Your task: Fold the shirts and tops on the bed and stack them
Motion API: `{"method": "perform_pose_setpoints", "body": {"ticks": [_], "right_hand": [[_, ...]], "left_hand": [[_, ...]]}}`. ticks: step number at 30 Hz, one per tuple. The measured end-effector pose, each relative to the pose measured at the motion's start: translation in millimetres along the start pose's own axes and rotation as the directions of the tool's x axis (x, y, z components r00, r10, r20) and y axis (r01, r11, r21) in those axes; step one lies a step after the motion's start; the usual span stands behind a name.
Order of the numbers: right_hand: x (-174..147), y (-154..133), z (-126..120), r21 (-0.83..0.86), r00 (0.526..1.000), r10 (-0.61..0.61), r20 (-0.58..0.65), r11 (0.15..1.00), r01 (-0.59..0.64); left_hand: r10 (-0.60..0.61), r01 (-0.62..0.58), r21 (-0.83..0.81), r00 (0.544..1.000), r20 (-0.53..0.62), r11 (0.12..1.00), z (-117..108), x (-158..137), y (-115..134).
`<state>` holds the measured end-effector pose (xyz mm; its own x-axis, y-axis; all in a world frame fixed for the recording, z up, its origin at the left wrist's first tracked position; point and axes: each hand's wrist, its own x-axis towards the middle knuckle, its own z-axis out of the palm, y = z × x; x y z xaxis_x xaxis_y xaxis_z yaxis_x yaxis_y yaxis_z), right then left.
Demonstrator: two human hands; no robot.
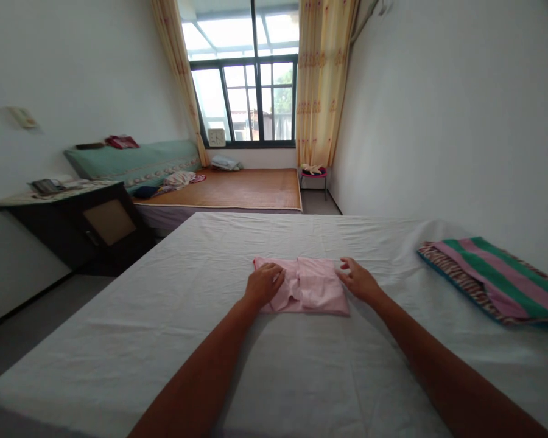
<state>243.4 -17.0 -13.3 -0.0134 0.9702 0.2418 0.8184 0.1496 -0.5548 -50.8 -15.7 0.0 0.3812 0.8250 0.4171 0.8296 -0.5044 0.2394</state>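
Note:
A pink garment (322,285), folded into a small flat rectangle, lies on the white sheet in front of me. Its right part is folded over as a smooth panel, while the left part shows an open, creased edge. My left hand (265,285) is on the left part, its fingers curled together on the cloth; the fingertips are partly hidden. Just off the garment's right edge is my right hand (358,280), with thumb and fingers apart and nothing in them.
The white sheet (164,340) covers the surface under my arms. Folded striped cloth (497,274) lies at its right side. Beyond are a bed with a brown mat (251,187), a dark cabinet (82,225) at left, and a small stool (314,173) by the curtain.

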Motion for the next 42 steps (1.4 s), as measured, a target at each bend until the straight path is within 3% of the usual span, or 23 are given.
{"method": "perform_pose_setpoints", "body": {"ticks": [3,7,9,12,15,18,21,24,28,33,37,40,42], "right_hand": [[-2,5,1,0.024,0.987,0.114,0.116,0.993,-0.117],[-4,-5,13,0.117,0.978,0.149,0.146,0.979,-0.167],[-4,-12,21,0.188,0.987,0.110,0.116,0.973,-0.131],[-3,-15,20,0.238,0.999,-0.024,0.042,0.971,0.013],[1,-1,-4,0.206,0.997,-0.080,-0.015,0.975,0.081],[9,29,-46,0.067,0.999,-0.005,-0.043,0.998,0.008],[16,53,-84,-0.175,0.996,0.079,-0.038,0.981,-0.085],[20,44,-99,-0.287,0.998,0.036,-0.052,0.957,-0.049],[20,-13,-78,-0.211,0.989,-0.145,0.002,0.967,0.143],[-2,-78,-18,-0.053,0.952,-0.296,0.079,0.952,0.301],[-19,-86,18,0.166,0.918,-0.354,0.179,0.930,0.327],[-17,-76,15,0.436,0.904,-0.330,0.270,0.879,0.191],[-9,-67,3,0.516,0.937,-0.282,0.204,0.845,0.141]], "left_hand": [[-0.015,0.014,0.018,0.999,0.044,1.000,1,1,-8],[0.165,-0.159,-0.066,0.982,0.096,0.985,6,1,-4],[0.223,-0.214,-0.102,0.970,0.095,0.972,8,0,0],[0.217,-0.209,-0.108,0.974,0.071,0.972,6,-1,2],[0.138,-0.137,-0.117,0.990,0.002,0.984,-1,-2,-1],[0.040,-0.051,-0.144,0.996,-0.077,0.988,-6,-2,-5],[-0.015,-0.002,-0.153,0.993,-0.113,0.988,-7,-1,-8],[-0.028,0.012,-0.152,0.995,-0.100,0.988,-4,0,-8],[-0.024,0.009,-0.157,0.996,-0.089,0.987,-2,-1,-6],[-0.034,0.021,-0.148,0.996,-0.084,0.989,-4,-3,-7],[-0.038,0.028,-0.145,0.997,-0.062,0.989,-5,-3,-7],[-0.019,0.008,-0.165,0.998,-0.065,0.986,-8,-4,-1],[0.074,-0.083,-0.206,0.996,-0.052,0.975,-11,-5,9]]}}
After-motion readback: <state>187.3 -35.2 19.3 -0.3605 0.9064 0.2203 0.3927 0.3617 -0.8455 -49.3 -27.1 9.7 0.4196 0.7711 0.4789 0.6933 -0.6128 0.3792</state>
